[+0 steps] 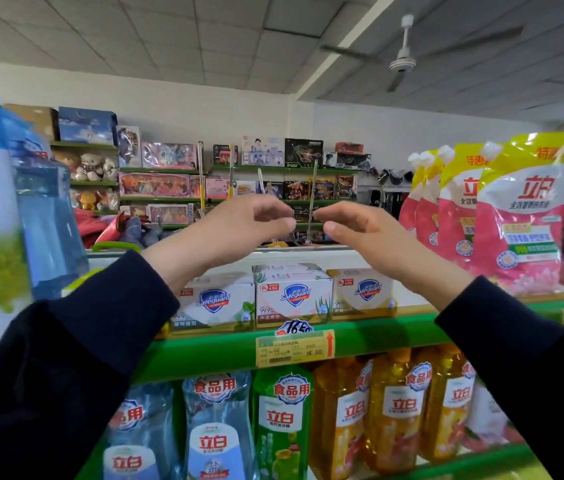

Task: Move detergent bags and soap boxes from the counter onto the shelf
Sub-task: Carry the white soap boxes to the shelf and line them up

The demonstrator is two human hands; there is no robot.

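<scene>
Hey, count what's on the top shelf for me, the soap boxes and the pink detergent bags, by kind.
Safeguard soap boxes: 3 in the front row
Pink detergent bags: 4 at least partly visible, overlapping
Total: 7

Head view, forward, close before shelf (308, 337)

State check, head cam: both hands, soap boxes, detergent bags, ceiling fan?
left hand: raised, fingers loosely curled, empty
right hand: raised, fingers loosely curled, empty
soap boxes: on top shelf, side by side
detergent bags: upright on top shelf, capped
ceiling fan: spinning or not, cannot tell
</scene>
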